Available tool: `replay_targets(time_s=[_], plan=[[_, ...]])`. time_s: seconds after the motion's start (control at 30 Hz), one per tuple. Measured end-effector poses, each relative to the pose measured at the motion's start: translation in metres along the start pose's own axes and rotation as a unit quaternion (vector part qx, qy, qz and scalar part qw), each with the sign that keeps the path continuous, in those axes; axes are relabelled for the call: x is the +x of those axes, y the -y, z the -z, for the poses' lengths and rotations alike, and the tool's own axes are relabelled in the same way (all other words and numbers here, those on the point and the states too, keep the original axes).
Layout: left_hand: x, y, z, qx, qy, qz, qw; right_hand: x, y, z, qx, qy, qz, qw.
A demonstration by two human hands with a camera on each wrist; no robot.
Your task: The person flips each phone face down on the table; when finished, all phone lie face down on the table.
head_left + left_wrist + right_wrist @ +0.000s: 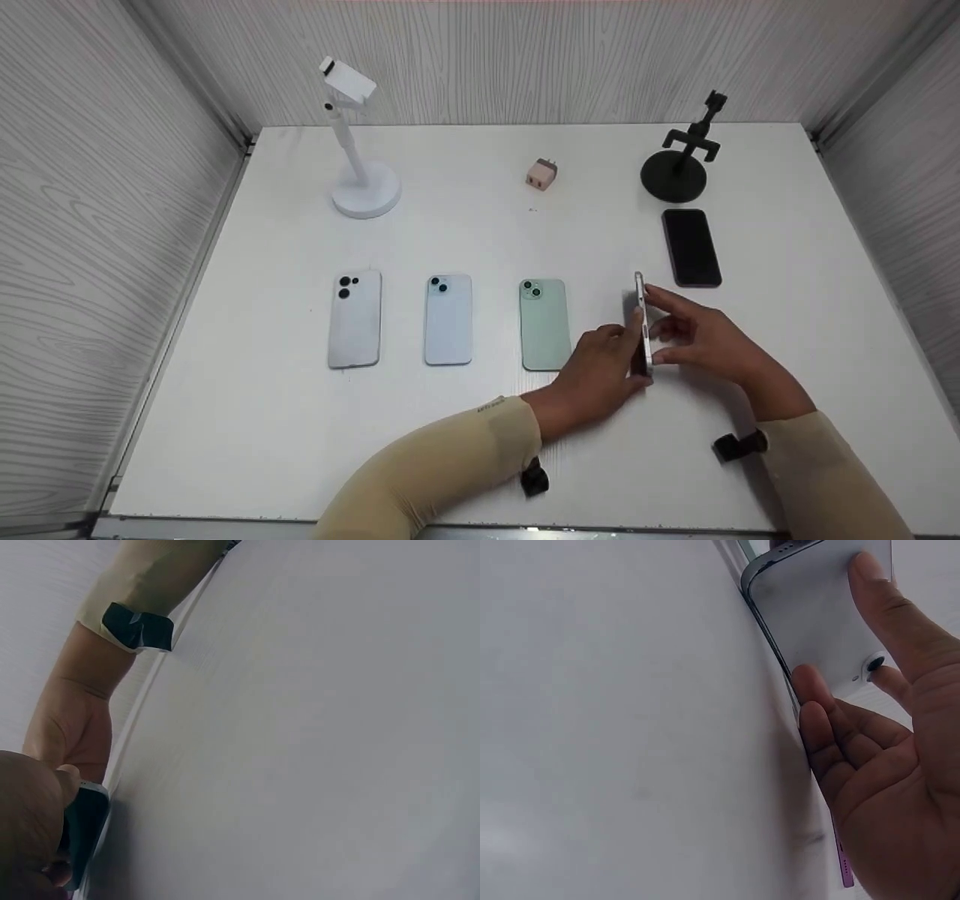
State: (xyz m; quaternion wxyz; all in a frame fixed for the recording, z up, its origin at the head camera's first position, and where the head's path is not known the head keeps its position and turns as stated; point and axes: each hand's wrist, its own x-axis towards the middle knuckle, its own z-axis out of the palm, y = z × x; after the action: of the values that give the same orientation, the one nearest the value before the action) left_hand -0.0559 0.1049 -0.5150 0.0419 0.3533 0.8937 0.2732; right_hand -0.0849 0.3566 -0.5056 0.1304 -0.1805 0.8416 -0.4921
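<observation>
A phone with a white back and a dark screen [646, 337] stands on its long edge on the table, screen side to the left. My left hand [596, 367] grips it from the screen side, its thumb near the lower end. From the other side my right hand [701, 341] holds it, thumb and fingertips against the back. In the right wrist view the white back [810, 607] and a camera lens [875, 662] show beside the curled fingers. The left wrist view shows part of the dark screen [88, 821] below the left thumb.
Left of the hands lie a green phone [546, 330], a light blue phone [450, 322] and a silver phone [356, 322]. A black-screened phone [691, 247] lies at right, before a black stand [675, 178]. Farther back are a plug adapter [541, 175] and a white stand [366, 191].
</observation>
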Motion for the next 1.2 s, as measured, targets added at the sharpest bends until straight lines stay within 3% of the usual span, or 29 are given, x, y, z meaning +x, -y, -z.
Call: replay_targets(time_s=[0.3,0.77,1.2], plan=[[-0.006,-0.001,-0.003,-0.039,0.003,0.032,0.9987,-0.003,0.005,-0.002,-0.092,-0.007,-0.048,0.995],[-0.015,-0.006,-0.007,-0.090,0.023,0.090,0.9917,-0.006,0.010,-0.004,-0.116,-0.006,-0.050,0.992],[-0.019,-0.010,-0.005,-0.063,0.030,0.082,0.9942,-0.008,0.006,-0.004,-0.148,-0.009,-0.060,0.987]])
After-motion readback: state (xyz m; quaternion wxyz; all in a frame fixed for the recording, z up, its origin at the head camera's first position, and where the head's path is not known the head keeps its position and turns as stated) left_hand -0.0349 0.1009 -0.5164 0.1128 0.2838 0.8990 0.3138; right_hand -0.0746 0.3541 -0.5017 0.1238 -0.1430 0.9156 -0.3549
